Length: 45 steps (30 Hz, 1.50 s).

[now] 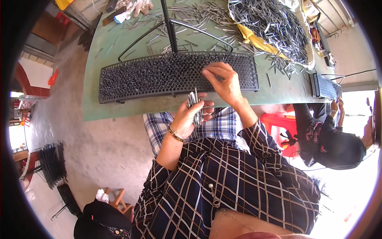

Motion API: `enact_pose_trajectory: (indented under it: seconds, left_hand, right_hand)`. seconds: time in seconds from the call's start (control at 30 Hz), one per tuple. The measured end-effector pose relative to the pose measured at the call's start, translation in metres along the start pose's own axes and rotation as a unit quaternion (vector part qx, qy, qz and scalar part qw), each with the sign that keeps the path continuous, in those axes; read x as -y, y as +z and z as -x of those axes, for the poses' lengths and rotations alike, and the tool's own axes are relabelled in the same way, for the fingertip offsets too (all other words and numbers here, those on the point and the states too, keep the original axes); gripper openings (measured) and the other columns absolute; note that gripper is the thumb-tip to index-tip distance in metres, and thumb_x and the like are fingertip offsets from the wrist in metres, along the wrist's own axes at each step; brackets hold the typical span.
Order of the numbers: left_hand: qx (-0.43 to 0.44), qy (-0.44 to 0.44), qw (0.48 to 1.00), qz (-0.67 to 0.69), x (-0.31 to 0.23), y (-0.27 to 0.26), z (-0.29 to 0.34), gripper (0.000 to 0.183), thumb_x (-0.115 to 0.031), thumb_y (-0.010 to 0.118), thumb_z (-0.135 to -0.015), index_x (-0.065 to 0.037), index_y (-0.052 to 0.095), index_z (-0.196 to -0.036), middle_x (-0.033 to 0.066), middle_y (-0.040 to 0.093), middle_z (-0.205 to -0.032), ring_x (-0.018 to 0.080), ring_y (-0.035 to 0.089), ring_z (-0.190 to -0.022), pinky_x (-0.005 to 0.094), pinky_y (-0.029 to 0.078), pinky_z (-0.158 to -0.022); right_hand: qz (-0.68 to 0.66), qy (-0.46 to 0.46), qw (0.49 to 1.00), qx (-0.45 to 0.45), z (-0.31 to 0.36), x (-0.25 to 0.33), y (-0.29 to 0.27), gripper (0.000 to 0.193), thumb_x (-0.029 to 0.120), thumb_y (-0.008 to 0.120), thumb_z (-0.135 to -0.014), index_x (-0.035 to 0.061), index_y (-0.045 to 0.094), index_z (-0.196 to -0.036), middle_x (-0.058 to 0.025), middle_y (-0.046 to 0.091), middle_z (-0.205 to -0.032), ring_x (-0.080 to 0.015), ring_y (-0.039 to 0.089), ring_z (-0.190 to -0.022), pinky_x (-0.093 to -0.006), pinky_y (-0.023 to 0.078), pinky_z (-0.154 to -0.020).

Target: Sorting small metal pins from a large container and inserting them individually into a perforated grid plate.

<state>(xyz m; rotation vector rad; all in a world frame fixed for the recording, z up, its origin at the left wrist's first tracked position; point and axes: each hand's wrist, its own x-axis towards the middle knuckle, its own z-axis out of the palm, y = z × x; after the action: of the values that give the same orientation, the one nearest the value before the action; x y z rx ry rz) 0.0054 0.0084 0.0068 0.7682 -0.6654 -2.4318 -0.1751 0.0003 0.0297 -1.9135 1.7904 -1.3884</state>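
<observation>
A long black rack full of round holes (242,79) lies across the near part of the green table (93,111). Slim dark pieces seem to fill many holes on its left side, while the holes at the right look open. In my left hand (187,115), just off the table's near edge, is a bundle of thin metal sticks (195,104), mostly upright. My right hand (227,83) is over the right part of the rack, fingers pinched together. Whatever is between those fingertips is too small to make out.
Loose metal sticks (203,16) scatter across the table's far side, beside a sack piled with more (270,28). A black metal stand (171,32) rises behind the rack. Gloves (137,7) lie at far left. Another person (334,147) works at a similar rack (324,87) on the right.
</observation>
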Motion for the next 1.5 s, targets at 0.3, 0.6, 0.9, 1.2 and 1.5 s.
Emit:
enact_pose_trajectory:
  seconds: [0.3,0.6,0.9,1.2,1.5]
  left_hand:
    - [0.055,-0.012,0.997,-0.05,0.0,-0.001,0.001,0.023,-0.019,0.055,-0.093,-0.004,0.053,-0.11,0.0113,0.064,-0.095,0.0165,0.064,-0.079,0.0267,0.053,-0.06]
    - [0.013,-0.011,0.998,0.056,0.005,-0.009,-0.005,0.024,-0.017,0.054,-0.093,-0.005,0.051,-0.114,0.0107,0.062,-0.09,0.0107,0.051,-0.063,0.0234,0.04,-0.051]
    - [-0.027,-0.014,0.998,0.049,0.008,-0.014,0.0,0.02,-0.007,0.051,-0.091,-0.001,0.05,-0.11,0.0127,0.06,-0.089,0.014,0.051,-0.062,0.0266,0.041,-0.053]
    - [-0.023,-0.038,0.998,0.034,0.004,-0.016,0.0,0.026,-0.012,0.055,-0.089,-0.002,0.055,-0.113,0.0062,0.057,-0.079,0.0142,0.053,-0.062,0.0268,0.04,-0.054]
    - [-0.03,-0.016,0.999,0.004,0.002,-0.018,-0.001,0.024,-0.017,0.059,-0.089,-0.004,0.058,-0.11,0.0045,0.059,-0.079,0.0133,0.057,-0.063,0.0259,0.047,-0.055]
  right_hand:
    - [-0.267,0.329,0.879,0.221,0.01,0.012,-0.009,0.022,0.017,0.068,-0.083,-0.0035,0.068,-0.09,-0.0045,0.065,-0.074,-0.0079,0.056,-0.068,-0.0246,0.046,-0.059]
    - [-0.152,0.15,0.977,0.006,-0.009,0.008,0.026,0.022,0.012,0.065,-0.085,-0.0003,0.065,-0.104,-0.0076,0.069,-0.085,-0.0111,0.064,-0.076,-0.0263,0.05,-0.066]
    - [-0.007,0.034,0.999,-0.042,-0.006,-0.003,0.04,0.023,0.011,0.069,-0.081,0.0049,0.067,-0.103,-0.0105,0.067,-0.084,-0.0181,0.064,-0.071,-0.0292,0.05,-0.066]
    - [0.09,-0.132,0.987,0.002,-0.007,-0.005,0.038,0.02,0.009,0.069,-0.076,0.0079,0.068,-0.096,-0.0056,0.066,-0.096,-0.0223,0.06,-0.083,-0.0336,0.044,-0.077]
    - [0.167,-0.177,0.969,0.03,-0.011,0.003,0.034,0.015,0.012,0.07,-0.074,0.007,0.068,-0.089,-0.0028,0.063,-0.102,-0.0214,0.058,-0.085,-0.0338,0.041,-0.074]
